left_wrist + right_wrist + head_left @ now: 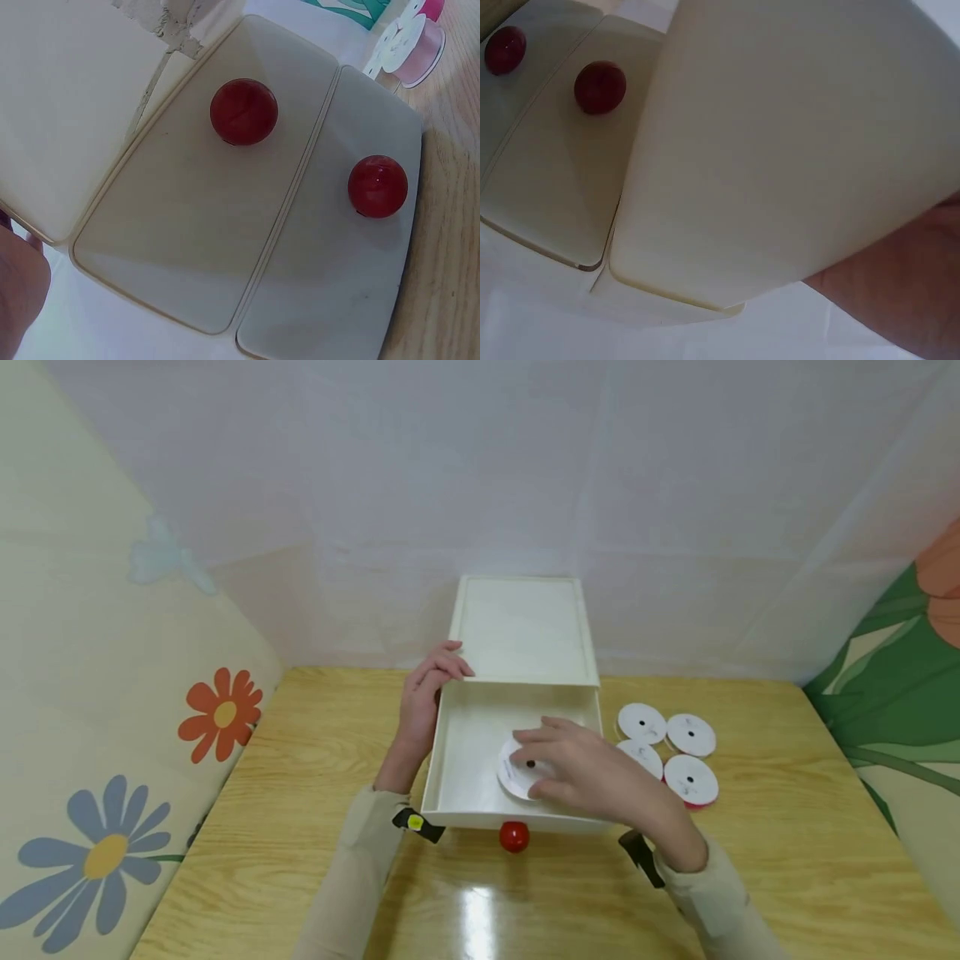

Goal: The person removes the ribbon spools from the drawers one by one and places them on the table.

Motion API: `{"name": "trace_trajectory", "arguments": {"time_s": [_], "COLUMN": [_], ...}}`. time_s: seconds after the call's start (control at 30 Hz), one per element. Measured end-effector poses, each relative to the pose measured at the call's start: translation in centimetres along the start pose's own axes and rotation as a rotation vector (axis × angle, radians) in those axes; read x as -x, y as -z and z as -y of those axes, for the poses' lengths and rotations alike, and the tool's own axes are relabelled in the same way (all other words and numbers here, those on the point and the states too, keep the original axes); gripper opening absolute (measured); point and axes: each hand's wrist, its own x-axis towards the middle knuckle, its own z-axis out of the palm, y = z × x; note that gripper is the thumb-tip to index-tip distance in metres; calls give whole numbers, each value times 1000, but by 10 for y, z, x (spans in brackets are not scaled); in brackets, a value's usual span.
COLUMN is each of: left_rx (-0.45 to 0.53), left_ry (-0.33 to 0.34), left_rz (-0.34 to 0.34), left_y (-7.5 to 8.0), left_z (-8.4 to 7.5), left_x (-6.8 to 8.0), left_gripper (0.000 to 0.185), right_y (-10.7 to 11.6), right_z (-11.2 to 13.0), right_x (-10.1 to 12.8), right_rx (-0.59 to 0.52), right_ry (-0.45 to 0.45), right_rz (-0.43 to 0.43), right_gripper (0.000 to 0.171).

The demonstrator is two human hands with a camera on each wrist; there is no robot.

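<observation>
A small white drawer cabinet (525,631) stands against the cloth, its top drawer (468,735) pulled out over the table. My left hand (427,697) rests at the cabinet's upper left edge, fingers laid over the corner; in the left wrist view, part of that left hand (21,289) shows at the frame's edge. Inside the drawer a white ribbon spool (510,772) lies face up, partly hidden by my right hand (592,772). The right fingers are spread loosely over the spool's face, thumb on the near side. A red round knob (514,837) marks the drawer's front.
Several white-sided ribbon spools (691,779) lie grouped on the wooden table (787,827), right of the drawer. Two lower drawer fronts with red knobs (244,112) show under the pulled-out drawer. A pale cloth (375,510) hangs behind the cabinet.
</observation>
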Motion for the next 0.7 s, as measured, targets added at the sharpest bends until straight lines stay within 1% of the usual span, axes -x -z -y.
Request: {"name": "trace_trajectory", "arguments": {"time_s": [0.13, 0.2, 0.3, 0.53, 0.7], "left_rx": [-10, -16, -14, -3, 1], "left_ry": [-6, -8, -5, 1, 2], "left_rz": [8, 11, 12, 11, 6], "left_y": [0, 1, 0, 0, 0], "left_z": [1, 1, 1, 1, 2], "left_x": [0, 0, 0, 0, 0], "left_gripper": [20, 21, 20, 20, 20], "right_y": [0, -2, -3, -8, -10], "right_z": [0, 0, -1, -4, -4], "right_x": [0, -1, -3, -5, -4], "right_rx": [24, 37, 69, 132, 135], "right_ry": [-25, -21, 11, 78, 106], "right_rz": [35, 39, 21, -26, -68], "right_gripper": [49, 54, 57, 50, 41]}}
